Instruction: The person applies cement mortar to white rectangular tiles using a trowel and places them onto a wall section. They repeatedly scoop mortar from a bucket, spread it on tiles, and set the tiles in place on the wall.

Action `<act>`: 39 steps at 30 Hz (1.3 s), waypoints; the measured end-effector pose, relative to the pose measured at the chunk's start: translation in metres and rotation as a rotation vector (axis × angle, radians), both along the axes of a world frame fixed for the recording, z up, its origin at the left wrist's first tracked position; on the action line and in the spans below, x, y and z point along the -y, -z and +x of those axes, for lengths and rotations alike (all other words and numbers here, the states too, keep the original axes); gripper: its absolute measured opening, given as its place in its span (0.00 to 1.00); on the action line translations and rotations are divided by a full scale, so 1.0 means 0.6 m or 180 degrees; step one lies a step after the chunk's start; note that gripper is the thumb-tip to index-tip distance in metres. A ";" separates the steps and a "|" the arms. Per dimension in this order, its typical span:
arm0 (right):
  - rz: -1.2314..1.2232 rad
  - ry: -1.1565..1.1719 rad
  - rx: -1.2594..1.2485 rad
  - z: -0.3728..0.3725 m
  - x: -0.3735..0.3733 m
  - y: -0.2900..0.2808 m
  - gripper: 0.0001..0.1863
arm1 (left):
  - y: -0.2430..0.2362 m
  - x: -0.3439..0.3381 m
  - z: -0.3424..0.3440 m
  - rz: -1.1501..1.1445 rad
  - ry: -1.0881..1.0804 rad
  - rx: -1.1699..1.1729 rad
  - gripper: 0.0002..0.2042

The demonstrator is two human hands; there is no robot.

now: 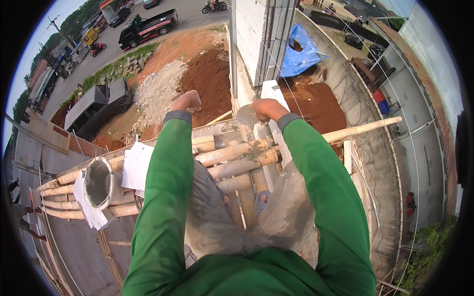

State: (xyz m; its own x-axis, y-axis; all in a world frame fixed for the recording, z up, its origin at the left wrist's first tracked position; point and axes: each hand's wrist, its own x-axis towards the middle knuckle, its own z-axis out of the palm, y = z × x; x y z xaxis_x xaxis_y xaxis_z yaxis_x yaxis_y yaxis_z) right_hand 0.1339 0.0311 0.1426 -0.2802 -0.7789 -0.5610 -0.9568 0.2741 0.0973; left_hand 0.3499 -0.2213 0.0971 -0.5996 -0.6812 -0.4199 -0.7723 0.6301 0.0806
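Observation:
My left hand (186,101) is closed in a fist in front of me, left of the block wall (249,42); what it holds, if anything, is hidden. Close to the wall's foot, my right hand (269,109) grips a trowel (246,115), whose rounded grey blade points left. Its handle is hidden in my fingers. A narrow white block strip (274,92) runs beside and beneath this hand. Down to the left, a bucket (98,183) with grey mortar inside rests on the bamboo scaffold, between pale torn sheets (137,166).
Bamboo poles (237,153) form the platform under my feet. One long pole (363,129) sticks out to the right. Thin strings (402,108) stretch along the right side. Far below lie red soil (207,74), a blue tarp (300,52), a parked dark van (96,106) and a road with a pickup (148,28).

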 end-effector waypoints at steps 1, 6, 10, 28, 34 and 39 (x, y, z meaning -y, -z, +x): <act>0.0012 0.0016 0.0036 0.000 0.001 0.002 0.17 | -0.008 -0.008 0.000 0.0207 -0.0136 -0.0042 0.14; 0.0149 -0.0055 -0.0044 0.000 0.001 0.002 0.20 | -0.064 -0.054 0.005 0.0681 -0.0483 -0.0162 0.15; 0.0249 0.0152 0.0126 -0.001 0.000 -0.003 0.18 | -0.082 -0.072 0.006 0.0671 -0.0477 -0.0208 0.13; 0.0258 0.0066 0.0355 -0.007 0.000 0.005 0.15 | -0.092 -0.082 0.010 0.0637 -0.0435 -0.0152 0.12; 0.0239 0.0065 0.0263 -0.002 -0.002 0.001 0.15 | -0.093 -0.083 0.017 0.0569 -0.0482 -0.0379 0.12; 0.0220 0.0014 0.0221 0.001 -0.004 -0.005 0.15 | -0.099 -0.085 0.016 0.0564 -0.0239 -0.0214 0.13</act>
State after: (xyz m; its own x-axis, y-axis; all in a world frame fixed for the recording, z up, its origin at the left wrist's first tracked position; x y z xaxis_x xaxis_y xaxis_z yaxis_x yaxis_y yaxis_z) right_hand 0.1346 0.0338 0.1457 -0.2421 -0.7364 -0.6317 -0.9606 0.2733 0.0495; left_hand 0.3594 -0.1700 0.1564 -0.5807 -0.6441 -0.4979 -0.8057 0.5424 0.2380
